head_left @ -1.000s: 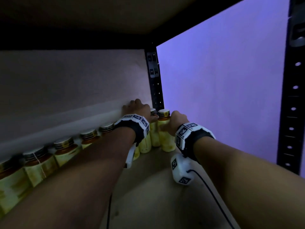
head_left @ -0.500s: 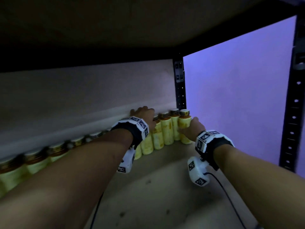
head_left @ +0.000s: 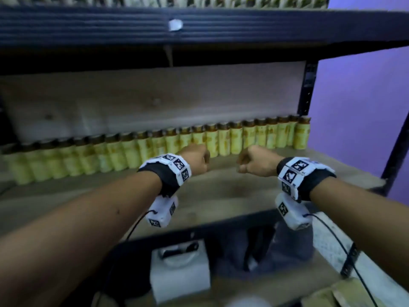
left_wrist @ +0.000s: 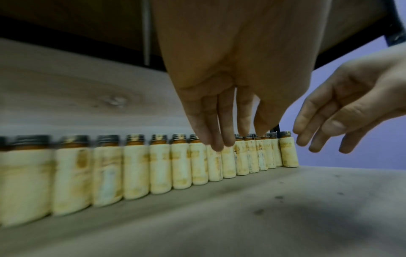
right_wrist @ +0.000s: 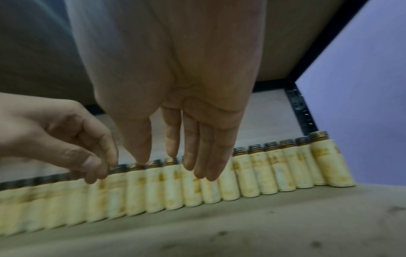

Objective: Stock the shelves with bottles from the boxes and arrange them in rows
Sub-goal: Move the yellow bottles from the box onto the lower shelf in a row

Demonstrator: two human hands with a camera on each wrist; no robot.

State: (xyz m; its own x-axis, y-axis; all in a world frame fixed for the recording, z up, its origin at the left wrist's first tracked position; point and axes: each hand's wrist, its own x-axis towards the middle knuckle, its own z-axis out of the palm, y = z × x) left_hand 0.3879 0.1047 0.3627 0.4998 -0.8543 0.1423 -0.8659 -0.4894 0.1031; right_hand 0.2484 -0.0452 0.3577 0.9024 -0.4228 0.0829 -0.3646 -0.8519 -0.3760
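Observation:
A long single row of yellow-labelled bottles (head_left: 199, 140) with dark caps stands along the back of the wooden shelf (head_left: 221, 196), running from the left edge to the right end bottle (head_left: 302, 135). My left hand (head_left: 199, 159) and right hand (head_left: 250, 161) hover side by side over the middle of the shelf, a little in front of the row, touching no bottle. In the left wrist view the left hand's fingers (left_wrist: 219, 135) hang relaxed before the bottles (left_wrist: 158, 165). In the right wrist view the right hand's fingers (right_wrist: 191, 156) hang the same way. Neither hand holds anything.
A dark metal beam (head_left: 199, 25) of the upper shelf crosses overhead, with more bottles (head_left: 199, 1) on it. Black uprights (head_left: 396, 151) stand at the right. Below the shelf sit a white box (head_left: 179, 275), a dark bag (head_left: 265, 247) and cardboard (head_left: 345, 293).
Both hands have let go of the bottles at the right end of the row and drawn back toward the shelf's middle. My head has pulled out from under the upper shelf.

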